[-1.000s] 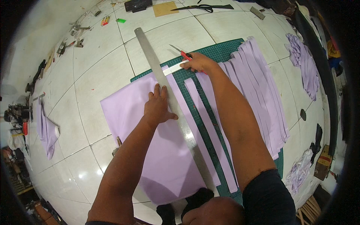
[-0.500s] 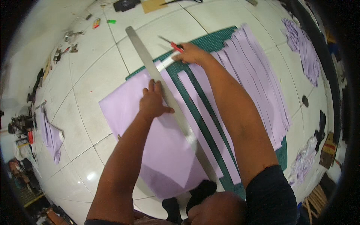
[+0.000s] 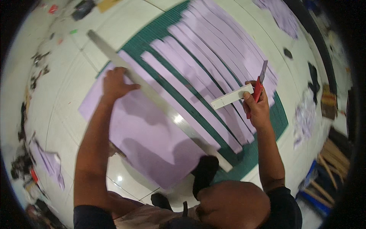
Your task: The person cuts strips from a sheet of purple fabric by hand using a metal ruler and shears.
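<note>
Gripping a red cutter (image 3: pixel 258 91) and white bar (image 3: pixel 228 98), the right hand (image 3: pixel 257 108) hovers; the left hand (image 3: pixel 115 84) splays across smooth lilac cloth (image 3: pixel 146 131).

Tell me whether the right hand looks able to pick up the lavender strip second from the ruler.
Probably not as it stands: the right hand holds a red-handled blade and a white bar, though nothing seems to cover the strip.
</note>
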`<control>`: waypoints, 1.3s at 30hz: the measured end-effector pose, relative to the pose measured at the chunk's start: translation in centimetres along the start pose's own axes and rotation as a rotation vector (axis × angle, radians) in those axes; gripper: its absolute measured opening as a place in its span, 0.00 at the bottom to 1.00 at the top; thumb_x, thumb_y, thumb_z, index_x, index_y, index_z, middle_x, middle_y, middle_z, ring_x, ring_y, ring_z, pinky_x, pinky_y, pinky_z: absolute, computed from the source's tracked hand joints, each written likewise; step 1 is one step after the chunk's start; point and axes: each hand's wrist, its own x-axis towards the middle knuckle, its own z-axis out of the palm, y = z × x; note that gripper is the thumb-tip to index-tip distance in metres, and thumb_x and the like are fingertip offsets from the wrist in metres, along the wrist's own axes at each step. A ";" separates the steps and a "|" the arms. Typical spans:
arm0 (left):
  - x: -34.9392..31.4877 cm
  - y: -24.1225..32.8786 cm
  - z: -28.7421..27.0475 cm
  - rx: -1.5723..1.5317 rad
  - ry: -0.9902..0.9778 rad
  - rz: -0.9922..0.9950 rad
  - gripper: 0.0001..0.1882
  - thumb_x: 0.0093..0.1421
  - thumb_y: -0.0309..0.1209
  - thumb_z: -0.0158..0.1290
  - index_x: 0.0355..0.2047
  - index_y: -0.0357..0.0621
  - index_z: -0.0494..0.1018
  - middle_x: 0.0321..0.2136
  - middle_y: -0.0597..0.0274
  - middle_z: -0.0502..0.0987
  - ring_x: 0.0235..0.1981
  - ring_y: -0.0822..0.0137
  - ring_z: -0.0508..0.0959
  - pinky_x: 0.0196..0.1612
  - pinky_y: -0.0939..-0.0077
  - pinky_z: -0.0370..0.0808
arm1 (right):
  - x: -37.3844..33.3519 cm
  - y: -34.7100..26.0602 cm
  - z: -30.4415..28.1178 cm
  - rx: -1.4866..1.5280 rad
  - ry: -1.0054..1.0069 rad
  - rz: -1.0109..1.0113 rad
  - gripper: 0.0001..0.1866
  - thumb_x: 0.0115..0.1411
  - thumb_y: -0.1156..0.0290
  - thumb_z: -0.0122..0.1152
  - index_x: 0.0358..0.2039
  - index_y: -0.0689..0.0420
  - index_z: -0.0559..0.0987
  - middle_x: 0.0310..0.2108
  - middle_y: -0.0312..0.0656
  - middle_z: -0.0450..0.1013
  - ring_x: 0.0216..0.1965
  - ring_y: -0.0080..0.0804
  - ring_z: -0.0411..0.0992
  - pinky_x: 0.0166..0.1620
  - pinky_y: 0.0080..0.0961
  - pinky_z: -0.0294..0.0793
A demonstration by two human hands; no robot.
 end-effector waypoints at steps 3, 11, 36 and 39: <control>-0.1 -2.8 1.0 0.036 0.162 0.195 0.44 0.35 0.51 0.75 0.49 0.40 0.70 0.52 0.46 0.70 0.56 0.45 0.67 0.59 0.55 0.68 | -6.6 4.3 -2.1 -0.020 0.269 0.075 0.22 0.62 0.63 0.66 0.52 0.58 0.71 0.29 0.36 0.73 0.19 0.19 0.65 0.22 0.19 0.67; 2.4 -5.4 3.7 -0.089 0.013 0.161 0.66 0.36 0.49 0.77 0.66 0.29 0.51 0.63 0.34 0.57 0.65 0.43 0.58 0.68 0.53 0.59 | -16.6 13.2 -5.1 -0.102 0.230 0.289 0.26 0.63 0.59 0.65 0.56 0.60 0.72 0.38 0.40 0.73 0.35 0.25 0.73 0.35 0.24 0.76; 4.4 -7.9 4.8 -0.108 -0.070 0.214 0.67 0.38 0.50 0.76 0.67 0.30 0.48 0.65 0.37 0.53 0.67 0.43 0.54 0.69 0.51 0.57 | -13.2 15.7 -2.5 -0.459 0.209 0.188 0.27 0.59 0.56 0.69 0.51 0.61 0.74 0.33 0.41 0.74 0.34 0.28 0.71 0.41 0.27 0.73; 4.7 -7.8 4.9 -0.153 -0.061 0.247 0.66 0.38 0.49 0.76 0.67 0.29 0.48 0.65 0.37 0.52 0.68 0.43 0.54 0.69 0.51 0.57 | -13.1 15.6 -2.6 -0.466 0.221 0.159 0.27 0.58 0.55 0.70 0.50 0.60 0.75 0.32 0.46 0.76 0.33 0.33 0.73 0.39 0.32 0.74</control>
